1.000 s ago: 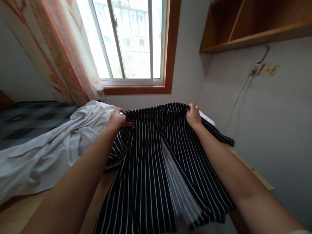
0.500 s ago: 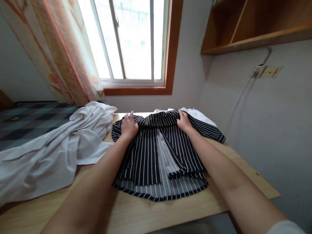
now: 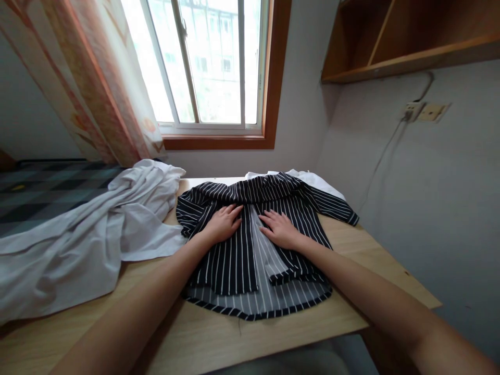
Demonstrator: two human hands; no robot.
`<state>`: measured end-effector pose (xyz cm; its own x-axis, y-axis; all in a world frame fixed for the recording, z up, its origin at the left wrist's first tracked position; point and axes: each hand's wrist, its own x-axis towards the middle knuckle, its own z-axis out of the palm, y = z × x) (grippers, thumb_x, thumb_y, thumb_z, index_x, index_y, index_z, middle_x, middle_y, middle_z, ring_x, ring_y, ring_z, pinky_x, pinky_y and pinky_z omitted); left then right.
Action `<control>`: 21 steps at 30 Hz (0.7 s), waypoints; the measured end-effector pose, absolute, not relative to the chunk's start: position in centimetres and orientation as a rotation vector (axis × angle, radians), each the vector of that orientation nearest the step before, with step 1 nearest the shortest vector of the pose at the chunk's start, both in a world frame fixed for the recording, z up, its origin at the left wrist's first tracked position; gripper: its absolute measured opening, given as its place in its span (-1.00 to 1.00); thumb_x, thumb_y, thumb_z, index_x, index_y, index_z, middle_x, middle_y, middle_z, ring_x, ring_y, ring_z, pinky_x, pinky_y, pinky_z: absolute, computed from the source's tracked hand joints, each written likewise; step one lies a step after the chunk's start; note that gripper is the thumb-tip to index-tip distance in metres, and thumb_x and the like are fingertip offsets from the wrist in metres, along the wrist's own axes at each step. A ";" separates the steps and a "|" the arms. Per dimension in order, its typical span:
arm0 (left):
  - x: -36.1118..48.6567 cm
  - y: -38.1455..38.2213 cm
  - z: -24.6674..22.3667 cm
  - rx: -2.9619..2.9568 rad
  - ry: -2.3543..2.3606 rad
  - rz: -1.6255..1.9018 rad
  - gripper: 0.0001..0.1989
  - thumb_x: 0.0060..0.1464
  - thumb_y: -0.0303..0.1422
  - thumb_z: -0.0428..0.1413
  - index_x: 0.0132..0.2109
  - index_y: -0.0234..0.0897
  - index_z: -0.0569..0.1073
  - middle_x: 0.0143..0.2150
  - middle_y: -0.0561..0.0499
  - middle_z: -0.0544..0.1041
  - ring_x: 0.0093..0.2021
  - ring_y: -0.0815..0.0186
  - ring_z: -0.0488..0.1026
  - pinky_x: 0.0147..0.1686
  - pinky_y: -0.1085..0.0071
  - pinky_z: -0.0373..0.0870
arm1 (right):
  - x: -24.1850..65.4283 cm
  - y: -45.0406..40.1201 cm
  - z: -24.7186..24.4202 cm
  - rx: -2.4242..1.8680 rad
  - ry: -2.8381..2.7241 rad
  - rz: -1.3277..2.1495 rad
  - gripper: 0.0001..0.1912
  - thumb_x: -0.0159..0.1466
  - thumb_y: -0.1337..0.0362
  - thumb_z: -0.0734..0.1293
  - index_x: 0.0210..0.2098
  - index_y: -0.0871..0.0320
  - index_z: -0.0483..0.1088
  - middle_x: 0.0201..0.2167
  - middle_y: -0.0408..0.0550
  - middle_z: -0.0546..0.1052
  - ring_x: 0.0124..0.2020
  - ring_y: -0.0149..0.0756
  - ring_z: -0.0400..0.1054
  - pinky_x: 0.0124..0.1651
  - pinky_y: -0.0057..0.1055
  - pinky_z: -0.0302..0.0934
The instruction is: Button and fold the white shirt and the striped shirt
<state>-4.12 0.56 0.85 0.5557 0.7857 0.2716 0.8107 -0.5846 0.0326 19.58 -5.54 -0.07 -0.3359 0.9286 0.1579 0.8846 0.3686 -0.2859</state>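
A black shirt with white stripes [image 3: 234,260] lies spread on the wooden table, its hem toward me. Its front edges part below the middle, showing the paler inside of the back panel. One sleeve stretches out to the right; the fabric at the left is bunched. My left hand [image 3: 224,224] rests open on the left front panel, fingers pointing up and right. Over the right front panel, beside the gap, my right hand [image 3: 282,229] lies open with fingers spread. Neither hand grips the cloth.
Crumpled white cloth [image 3: 97,245] covers the table's left side. More white fabric [image 3: 318,183] lies behind the shirt. The wooden table [image 3: 390,271] meets the wall at right, where a cable hangs from a socket [image 3: 414,111]. A checked bed cover [image 3: 50,192] is at far left.
Both hands have come off the shirt's upper part, moved toward me and inward, and now lie flat on the front panels. The shirt stays nearly in place.
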 end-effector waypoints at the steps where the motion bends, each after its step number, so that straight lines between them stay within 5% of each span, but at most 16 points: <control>1: -4.2 0.5 1.0 -2.667 -1.410 -0.360 -0.47 0.26 -0.17 -0.06 0.31 -0.21 0.27 0.31 -0.19 0.31 0.24 0.02 0.27 0.21 0.10 0.16 | 19.8 -6.0 -0.3 -1.595 -2.373 0.243 -0.42 0.43 -0.03 0.06 0.35 0.06 0.14 0.40 0.04 0.11 0.42 -0.05 -0.11 0.38 0.07 -0.25; 8: -2.0 1.2 3.2 -2.574 -1.176 -0.310 -0.56 0.26 -0.34 -0.08 0.25 -0.09 0.36 0.23 -0.17 0.37 0.17 0.01 0.29 0.11 0.11 0.16 | 20.2 -9.1 -0.3 -1.557 -2.457 0.243 -0.39 0.44 -0.05 0.02 0.38 0.04 0.09 0.43 -0.01 0.04 0.45 -0.09 -0.19 0.41 0.06 -0.34; 16: 1.0 5.7 4.3 -2.479 -1.371 -0.331 -0.56 0.21 -0.47 -0.09 0.19 -0.25 0.41 0.24 -0.28 0.33 0.24 -0.06 0.21 0.11 0.06 0.15 | 20.0 -11.1 0.4 -1.541 -2.486 0.262 -0.44 0.45 0.05 0.06 0.37 0.09 0.12 0.41 0.02 0.09 0.43 -0.09 -0.15 0.41 0.05 -0.29; 21: 0.7 7.4 4.7 -2.455 -1.457 -0.471 -0.70 0.20 -0.44 -0.06 -0.07 -0.27 0.54 0.12 -0.28 0.44 0.17 -0.04 0.32 0.10 0.07 0.21 | 20.2 -11.6 1.8 -1.516 -2.517 0.268 -0.45 0.41 0.02 0.14 0.32 0.09 0.22 0.35 0.08 0.22 0.38 -0.04 0.00 0.35 0.02 -0.12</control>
